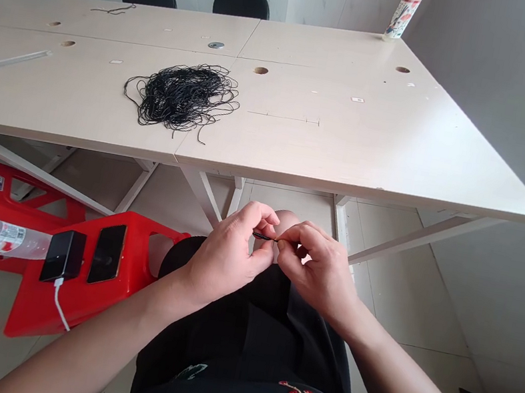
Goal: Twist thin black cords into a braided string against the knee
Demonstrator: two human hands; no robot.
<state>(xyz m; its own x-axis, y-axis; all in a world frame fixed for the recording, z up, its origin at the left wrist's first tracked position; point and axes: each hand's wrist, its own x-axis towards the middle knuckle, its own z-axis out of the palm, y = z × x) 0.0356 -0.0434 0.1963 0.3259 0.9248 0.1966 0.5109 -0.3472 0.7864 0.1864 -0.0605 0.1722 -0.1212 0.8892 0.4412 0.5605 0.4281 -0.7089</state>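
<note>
Above my lap, in front of the table's near edge, both hands meet at a short dark braided cord (263, 236). My left hand (233, 249) pinches the cord between thumb and fingers. Close beside it on the right, my right hand (319, 264) has thumb and forefinger pressed together on the cord's right end. The fingertips of the two hands nearly touch, and part of the cord is hidden by them. A loose tangle of thin black cord (179, 95) lies on the pale table (352, 151), beyond my hands and to the left.
On the left, a red stool (134, 231) holds a phone (107, 253) and a black device (64, 255) with a white cable. A plastic bottle (5, 239) lies beside them. Another bottle (403, 15) stands at the table's far right corner. Two black chairs (243, 2) are behind the table.
</note>
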